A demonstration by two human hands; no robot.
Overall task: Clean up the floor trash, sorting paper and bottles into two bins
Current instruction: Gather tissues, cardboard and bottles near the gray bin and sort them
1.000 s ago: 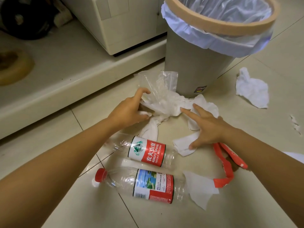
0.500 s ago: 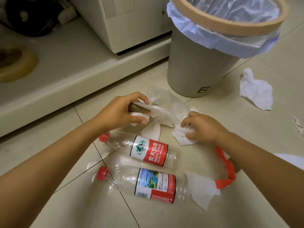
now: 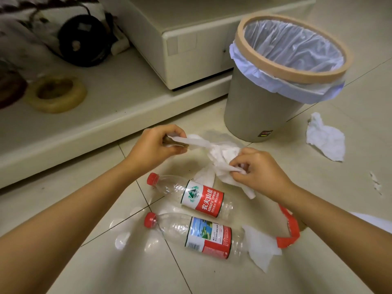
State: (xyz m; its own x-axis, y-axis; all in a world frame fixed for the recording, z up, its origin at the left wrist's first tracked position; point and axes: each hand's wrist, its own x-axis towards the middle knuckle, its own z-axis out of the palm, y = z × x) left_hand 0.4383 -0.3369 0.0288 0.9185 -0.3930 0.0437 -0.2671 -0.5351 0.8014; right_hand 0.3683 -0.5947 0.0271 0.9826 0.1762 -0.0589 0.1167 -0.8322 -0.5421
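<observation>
My left hand (image 3: 156, 146) and my right hand (image 3: 257, 168) both grip a bunch of white tissue paper (image 3: 220, 154) just above the floor, in front of a grey bin (image 3: 257, 107) with a tan rim and a clear liner. Two empty plastic bottles with red caps lie on the tiles below my hands: one with a red and white label (image 3: 201, 198), one with a blue and red label (image 3: 209, 236). A flat tissue (image 3: 259, 248) lies at the nearer bottle's base. Another crumpled tissue (image 3: 324, 139) lies right of the bin.
A red strap (image 3: 291, 230) lies under my right forearm. A small paper scrap (image 3: 375, 183) sits at far right. A raised cream platform (image 3: 106, 107) runs along the left with a cabinet (image 3: 191, 43), a yellow ring (image 3: 56, 94) and a black round object (image 3: 83, 40) on it.
Both hands closed on the spread tissues and gathered them into one bunch, lifting it slightly. The view pulled back, so the bin's opening now shows.
</observation>
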